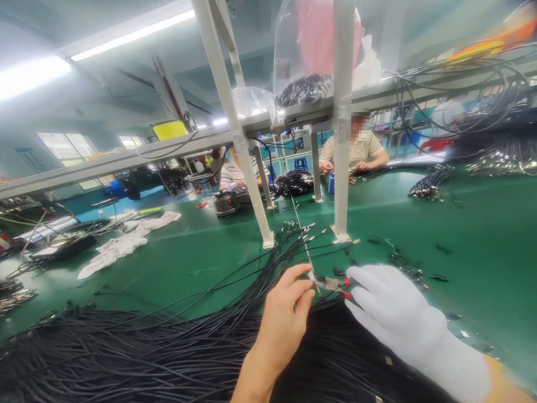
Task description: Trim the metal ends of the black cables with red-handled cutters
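My bare left hand [286, 310] is closed, its thumb and fingers pinching a small silvery cable connector [311, 275]. Around the red handles of a pair of cutting pliers [331, 284] my right hand [394, 308] is closed, in a white knitted glove. The pliers point left, and their jaws are at the connector; whether they grip it I cannot tell. Below both hands spreads a thick heap of black cables [168, 352]. A looser bunch of these cables [272, 268] runs up past my left hand, with metal-tipped ends on the green table [474, 235].
Metal shelf posts [342, 168] stand on the table ahead. Small black scraps [403, 260] lie beyond my right hand. A white cloth [126, 246] is at left. Two people in striped shirts sit across the table, near a coiled cable bundle [296, 183] and a dark device [230, 204].
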Demonstrator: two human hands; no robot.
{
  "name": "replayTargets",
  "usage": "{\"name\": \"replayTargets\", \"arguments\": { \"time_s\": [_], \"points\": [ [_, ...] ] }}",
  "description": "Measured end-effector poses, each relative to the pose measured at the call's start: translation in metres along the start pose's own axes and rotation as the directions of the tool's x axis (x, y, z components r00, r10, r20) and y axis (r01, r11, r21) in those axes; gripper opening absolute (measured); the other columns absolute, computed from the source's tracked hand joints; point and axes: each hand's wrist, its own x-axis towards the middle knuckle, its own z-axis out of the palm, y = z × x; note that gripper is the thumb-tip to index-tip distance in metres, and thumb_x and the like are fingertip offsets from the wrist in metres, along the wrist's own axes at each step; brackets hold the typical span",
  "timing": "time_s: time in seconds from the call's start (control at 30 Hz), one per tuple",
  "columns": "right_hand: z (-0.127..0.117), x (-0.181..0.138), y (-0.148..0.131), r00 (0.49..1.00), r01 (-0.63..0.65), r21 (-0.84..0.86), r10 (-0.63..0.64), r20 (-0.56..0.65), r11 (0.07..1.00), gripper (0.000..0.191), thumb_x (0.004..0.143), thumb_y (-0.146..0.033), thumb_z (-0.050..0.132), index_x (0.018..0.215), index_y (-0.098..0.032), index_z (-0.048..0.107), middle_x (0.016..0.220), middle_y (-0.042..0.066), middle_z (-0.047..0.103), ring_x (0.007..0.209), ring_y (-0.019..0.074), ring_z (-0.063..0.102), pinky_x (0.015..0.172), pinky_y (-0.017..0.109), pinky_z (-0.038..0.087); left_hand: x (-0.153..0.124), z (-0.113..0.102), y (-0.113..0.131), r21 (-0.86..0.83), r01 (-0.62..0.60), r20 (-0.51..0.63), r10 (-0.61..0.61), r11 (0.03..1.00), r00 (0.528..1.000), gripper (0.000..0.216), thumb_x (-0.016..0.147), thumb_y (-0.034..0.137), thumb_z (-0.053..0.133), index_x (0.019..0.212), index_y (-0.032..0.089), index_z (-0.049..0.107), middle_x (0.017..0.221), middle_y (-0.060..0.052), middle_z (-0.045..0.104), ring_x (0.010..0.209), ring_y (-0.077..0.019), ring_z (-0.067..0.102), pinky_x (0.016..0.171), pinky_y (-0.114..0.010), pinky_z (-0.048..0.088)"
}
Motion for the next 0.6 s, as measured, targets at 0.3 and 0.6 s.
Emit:
{"name": "replayTargets", "arguments": {
  "time_s": [0.3,0.6],
  "points": [
    [-0.001,-0.003,0.005,0.998,-0.052,0.009,0.052,-0.023,0.999,0.029,0.092,-0.019,0.053,0.064,-0.020,0.062,0.079,0.006,0.070,0.067,0.0177,0.062,0.068,0.032,0.049,0.001,-0.001,0.005,-0.090,0.074,-0.052,-0.079,0.993,0.996,0.021,0.092,0.018,0.055,0.088,0.022,0.074,0.128,-0.008,0.065,0.109,-0.0221,0.064,0.085,-0.031,0.053],
    [-0.024,-0.008,0.056,0.376,-0.927,0.042,0.923,0.077,0.374,0.034,0.086,-0.056,0.049,0.086,-0.027,0.067,0.103,0.005,0.071,0.083,0.0236,0.064,0.066,0.036,0.047,0.030,-0.017,0.003,-0.472,0.203,-0.299,-0.372,0.858,0.879,0.018,0.080,0.031,0.070,0.086,0.015,0.075,0.070,-0.003,0.069,0.056,-0.0113,0.056,0.052,-0.022,0.047]
  ]
}}
